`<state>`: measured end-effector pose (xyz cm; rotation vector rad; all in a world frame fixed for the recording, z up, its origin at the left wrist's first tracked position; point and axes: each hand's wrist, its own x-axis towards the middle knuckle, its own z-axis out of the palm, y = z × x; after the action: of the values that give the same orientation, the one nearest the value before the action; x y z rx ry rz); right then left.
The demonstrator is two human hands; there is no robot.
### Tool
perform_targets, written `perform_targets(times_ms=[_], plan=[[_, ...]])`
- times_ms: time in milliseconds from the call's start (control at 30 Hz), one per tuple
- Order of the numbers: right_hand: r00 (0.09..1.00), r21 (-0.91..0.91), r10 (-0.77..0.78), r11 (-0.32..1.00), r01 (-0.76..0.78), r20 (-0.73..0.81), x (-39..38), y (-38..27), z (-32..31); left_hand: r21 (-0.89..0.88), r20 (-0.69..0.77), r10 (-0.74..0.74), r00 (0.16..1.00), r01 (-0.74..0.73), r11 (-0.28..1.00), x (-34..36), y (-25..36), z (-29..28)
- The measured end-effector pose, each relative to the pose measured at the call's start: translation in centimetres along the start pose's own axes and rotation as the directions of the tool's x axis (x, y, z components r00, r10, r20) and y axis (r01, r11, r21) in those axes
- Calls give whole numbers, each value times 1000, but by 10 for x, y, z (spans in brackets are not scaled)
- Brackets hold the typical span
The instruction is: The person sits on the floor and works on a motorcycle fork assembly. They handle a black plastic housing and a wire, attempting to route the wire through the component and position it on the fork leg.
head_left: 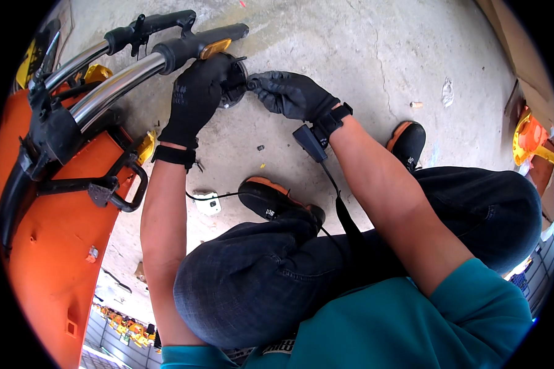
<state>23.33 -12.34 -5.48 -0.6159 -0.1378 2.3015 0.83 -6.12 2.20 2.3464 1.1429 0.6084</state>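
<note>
My left hand (197,89), in a black glove, is closed over the near side of a round, dark, hollow part (242,67) with dark pieces inside it. My right hand (289,95), gloved the same way, pinches at that part's right rim. Its fingertips are pressed together around something small and dark that I cannot make out. Just beyond my left hand lies a front fork with chrome tubes (120,89) and black lower legs. An amber reflector (216,48) sits on the nearer leg, beside my left fingers.
At left, the fork joins black tubing by a large orange panel (49,234). A white block (207,203) lies on the concrete floor (351,55) near my shoe (271,198). A black box (309,142) hangs on a cable from my right wrist. Cardboard (523,49) and orange-yellow parts (531,138) stand at right.
</note>
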Motion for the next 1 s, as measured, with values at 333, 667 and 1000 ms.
perform_targets(times_ms=[333,667,1000], plan=[[998,-160,-51,986,45,-35,2,-15,4,60,63,-146,987,142,988,0,6,5],[996,-95,-71,993,66,-52,4,-16,1,51,-46,-51,998,53,997,2,6,15],[994,90,-91,991,95,-53,-8,-12,8,24,-44,-106,993,107,994,2,8,16]])
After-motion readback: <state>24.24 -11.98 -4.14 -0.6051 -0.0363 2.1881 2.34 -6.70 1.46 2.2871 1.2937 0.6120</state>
